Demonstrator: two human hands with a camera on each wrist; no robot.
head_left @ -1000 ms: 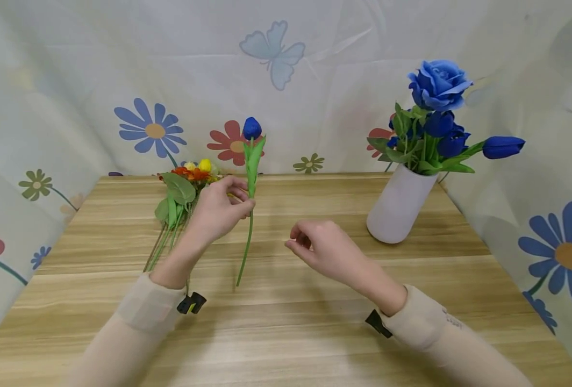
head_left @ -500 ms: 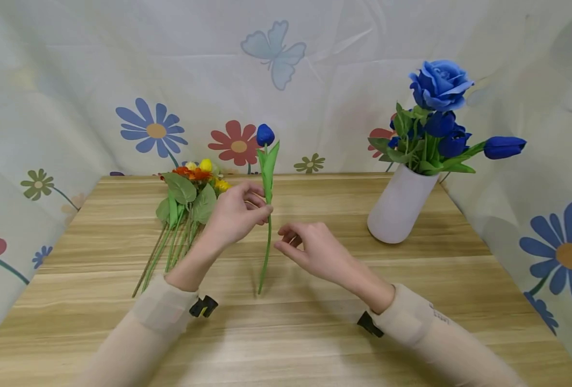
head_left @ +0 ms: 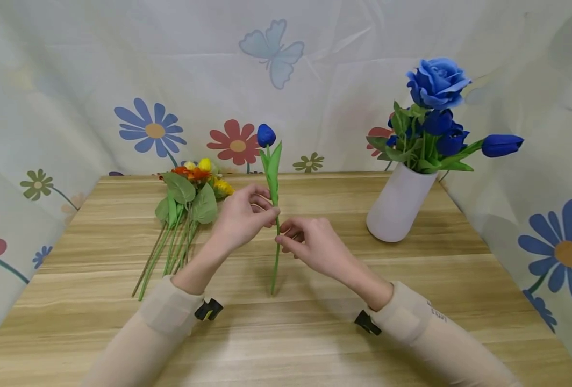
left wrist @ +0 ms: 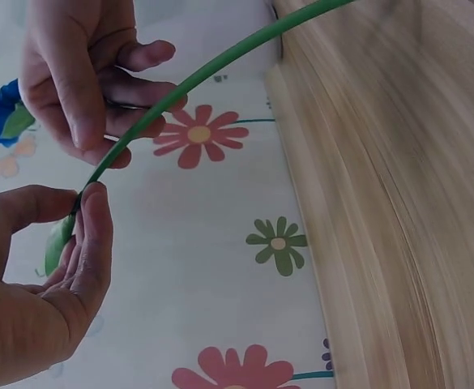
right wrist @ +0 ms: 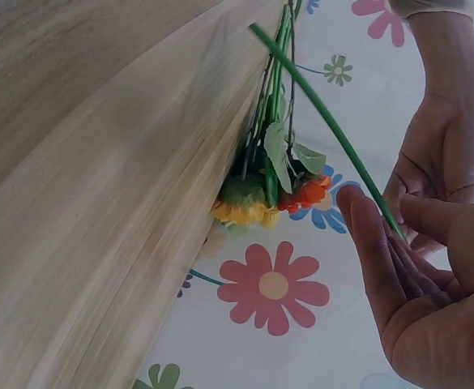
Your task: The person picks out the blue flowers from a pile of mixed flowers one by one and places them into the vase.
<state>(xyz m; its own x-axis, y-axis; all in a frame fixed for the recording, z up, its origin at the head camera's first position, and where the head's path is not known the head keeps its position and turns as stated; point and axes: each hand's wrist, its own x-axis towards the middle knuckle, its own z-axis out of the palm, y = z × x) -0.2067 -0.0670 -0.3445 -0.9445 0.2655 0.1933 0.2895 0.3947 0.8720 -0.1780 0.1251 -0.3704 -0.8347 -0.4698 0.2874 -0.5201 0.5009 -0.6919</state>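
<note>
A blue artificial tulip (head_left: 266, 135) stands nearly upright over the middle of the table, its green stem (head_left: 274, 269) slanting slightly. With thumb and fingertips, my left hand (head_left: 247, 215) pinches the stem just below the leaves. My right hand (head_left: 315, 244) is at the stem lower down, its thumb and loosely bent fingers on either side. The wrist views show a gap between those fingers, and the stem (right wrist: 326, 121) passes through it without a firm pinch. At the right stands a white vase (head_left: 402, 204) holding a large blue rose (head_left: 438, 83) and several darker blue tulips (head_left: 452, 141).
A bunch of artificial flowers (head_left: 189, 199), orange and yellow with green leaves, lies on the left of the wooden table (head_left: 286, 344). A curtain (head_left: 344, 107) printed with flowers and a butterfly hangs behind the table and along both sides.
My left hand has carried the tulip to the right and slightly nearer. My right hand has shifted left until its fingers reach the stem. The vase and the bunch have stayed put.
</note>
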